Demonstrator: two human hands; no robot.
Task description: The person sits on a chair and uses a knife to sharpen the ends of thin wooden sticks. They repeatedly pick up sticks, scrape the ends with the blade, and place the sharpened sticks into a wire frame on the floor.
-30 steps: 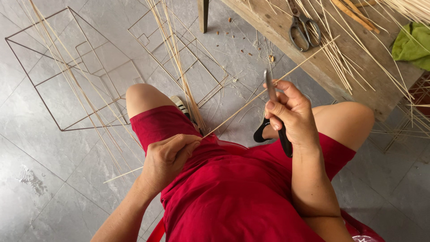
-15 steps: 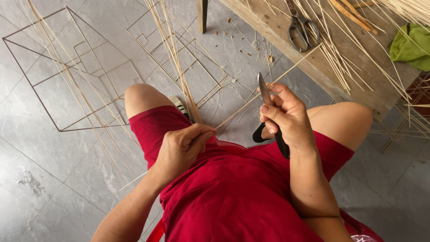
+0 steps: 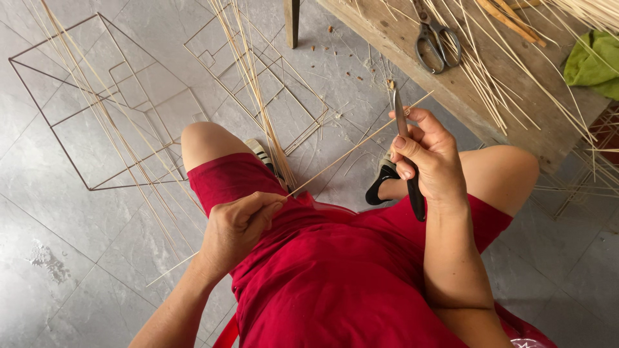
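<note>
Head view showed the left hand (image 3: 237,227) pinching a thin pale bamboo stick (image 3: 348,150) across the red-clothed lap, while the right hand (image 3: 431,158) closed around black-handled metal pliers (image 3: 406,151), their tip touching the stick's far end.

Single head-worn view, steeply downward and close over the lap (image 3: 335,283), toward the grey floor (image 3: 84,270) ahead.

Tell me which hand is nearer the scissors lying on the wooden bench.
Right. The right hand, gripping a knife, sits just below the scissors; the left hand is far down-left over the lap.
</note>
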